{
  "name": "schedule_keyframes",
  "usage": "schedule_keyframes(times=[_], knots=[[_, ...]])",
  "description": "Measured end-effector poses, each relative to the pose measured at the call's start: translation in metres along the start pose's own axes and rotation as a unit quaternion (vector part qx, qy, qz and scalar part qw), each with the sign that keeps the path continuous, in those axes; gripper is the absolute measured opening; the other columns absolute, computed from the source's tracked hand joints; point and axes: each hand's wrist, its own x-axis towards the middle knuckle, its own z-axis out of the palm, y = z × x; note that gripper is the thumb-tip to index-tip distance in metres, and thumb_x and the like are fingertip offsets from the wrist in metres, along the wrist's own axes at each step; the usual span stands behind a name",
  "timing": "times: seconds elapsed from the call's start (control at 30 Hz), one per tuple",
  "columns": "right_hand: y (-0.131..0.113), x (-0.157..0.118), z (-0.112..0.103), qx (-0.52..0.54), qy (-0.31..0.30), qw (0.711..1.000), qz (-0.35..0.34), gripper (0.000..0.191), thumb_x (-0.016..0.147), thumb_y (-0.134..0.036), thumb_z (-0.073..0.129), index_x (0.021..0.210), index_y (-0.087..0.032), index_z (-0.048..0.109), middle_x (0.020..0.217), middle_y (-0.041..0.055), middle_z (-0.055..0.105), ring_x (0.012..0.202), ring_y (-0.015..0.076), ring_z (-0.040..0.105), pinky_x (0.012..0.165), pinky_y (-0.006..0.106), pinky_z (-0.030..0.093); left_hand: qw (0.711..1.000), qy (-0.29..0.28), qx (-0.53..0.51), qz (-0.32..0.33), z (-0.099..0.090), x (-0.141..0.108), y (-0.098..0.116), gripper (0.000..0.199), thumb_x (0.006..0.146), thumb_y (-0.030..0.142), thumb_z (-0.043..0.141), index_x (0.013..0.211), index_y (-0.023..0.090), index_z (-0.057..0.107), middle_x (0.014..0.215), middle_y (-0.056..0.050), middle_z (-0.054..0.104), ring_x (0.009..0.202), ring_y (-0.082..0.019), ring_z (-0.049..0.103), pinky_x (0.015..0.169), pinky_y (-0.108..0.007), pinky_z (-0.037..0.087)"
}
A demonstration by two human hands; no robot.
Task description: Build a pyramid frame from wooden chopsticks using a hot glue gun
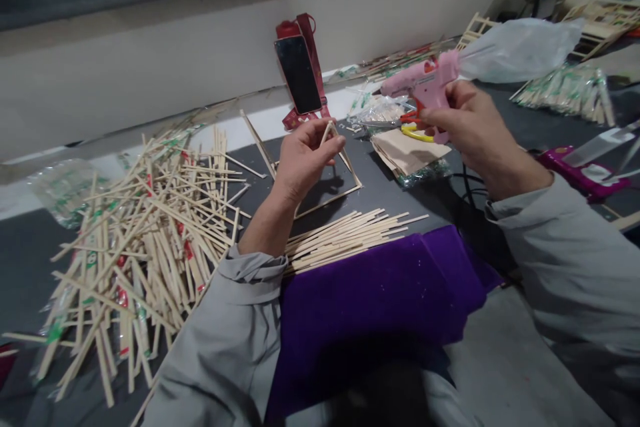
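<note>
Near the middle, my left hand (306,159) pinches the top of a small frame of thin wooden sticks (353,172) standing on the dark table. To the right, my right hand (480,130) is wrapped round the handle of a pink glue gun (427,83), held in the air with its nozzle pointing left. The nozzle and the frame are apart. Below the frame lies a row of loose sticks (350,233), beside a purple cloth (370,300). Part of the frame is hidden behind my left hand.
A large pile of sticks (155,240) covers the left side. Behind stands a phone (300,73) against a red bottle. Scissors (417,133) lie on brown paper (410,152). Bagged sticks (567,93) and a purple-pink tool (585,170) are at the right.
</note>
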Motion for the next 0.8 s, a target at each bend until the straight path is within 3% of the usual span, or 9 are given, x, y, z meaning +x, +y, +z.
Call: schedule_keyframes(times=[0.1,0.23,0.33,0.47,0.6,0.8], knots=[[-0.012,-0.012,0.008,0.129,-0.045,0.99,0.02,0.018,0.08,-0.009,0.063,0.097,-0.015,0.064,0.095,0.0103,0.072,0.074,0.0151,0.069,0.056,0.027,0.042,1.0,-0.005,0.009,0.0,0.0,-0.001,0.0,0.034,0.076,0.038,0.085,0.106,0.024,0.077,0.093,-0.005,0.078,0.082,-0.02,0.073,0.055,-0.026,0.061],[-0.016,-0.026,0.015,0.212,-0.123,0.967,0.073,0.016,0.082,-0.014,0.067,0.097,-0.018,0.071,0.103,0.0094,0.076,0.062,0.0115,0.061,0.048,0.025,0.039,1.0,-0.001,0.015,-0.001,-0.001,-0.002,0.0,0.037,0.076,0.038,0.087,0.108,0.023,0.077,0.093,-0.005,0.077,0.082,-0.019,0.073,0.056,-0.026,0.062],[-0.011,-0.029,0.016,0.226,-0.145,0.959,0.087,0.004,0.087,-0.025,0.071,0.086,-0.02,0.072,0.084,0.0059,0.072,0.057,0.011,0.053,0.044,0.025,0.037,1.0,0.0,0.025,-0.004,-0.003,-0.002,0.0,0.038,0.077,0.039,0.086,0.11,0.024,0.077,0.096,-0.005,0.078,0.087,-0.02,0.074,0.059,-0.027,0.063],[-0.007,-0.028,0.016,0.203,-0.17,0.962,0.07,0.023,0.094,-0.041,0.071,0.081,-0.021,0.07,0.062,0.0016,0.057,0.052,0.012,0.049,0.045,0.027,0.041,0.999,-0.005,0.04,-0.003,-0.005,-0.002,0.001,0.04,0.077,0.041,0.085,0.112,0.025,0.077,0.093,-0.004,0.077,0.087,-0.021,0.075,0.058,-0.026,0.063],[-0.006,-0.027,0.016,0.212,-0.192,0.956,0.065,0.034,0.094,-0.053,0.072,0.083,-0.021,0.067,0.06,0.0007,0.054,0.05,0.012,0.046,0.046,0.029,0.041,0.999,0.002,0.038,-0.019,-0.005,-0.003,0.003,0.041,0.076,0.042,0.087,0.111,0.024,0.077,0.094,-0.004,0.077,0.085,-0.019,0.074,0.059,-0.026,0.063],[-0.007,-0.024,0.018,0.252,-0.226,0.936,0.097,0.037,0.092,-0.057,0.074,0.081,-0.023,0.065,0.061,0.0002,0.053,0.049,0.0126,0.045,0.045,0.031,0.042,0.999,0.021,0.027,-0.041,-0.004,-0.005,0.009,0.039,0.07,0.041,0.091,0.102,0.023,0.076,0.092,-0.004,0.078,0.083,-0.018,0.075,0.058,-0.025,0.063]])
